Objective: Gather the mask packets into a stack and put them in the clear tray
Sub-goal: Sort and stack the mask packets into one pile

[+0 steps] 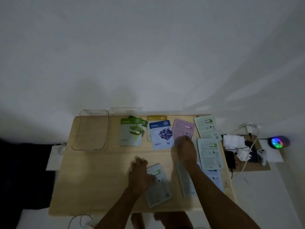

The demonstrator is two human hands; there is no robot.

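Mask packets lie scattered across a pale wooden table (99,179), flat foil sachets in soft colours. One blue-topped packet (162,134) reads "Blueberry" above a picture of berries. Beside it to the left sits a green packet (131,131) showing cut green pieces; its wording is too blurred to read. A pink packet (182,128) lies face down, and two pale green packets (207,127) (210,153) at the right show small printed text, unreadable. The right hand (185,145) rests on the pink packet's lower edge, fingers pressed together. The left hand (140,172) pinches a blurred grey-green packet (159,187) near the front edge. A clear tray (92,129) stands at the far left.
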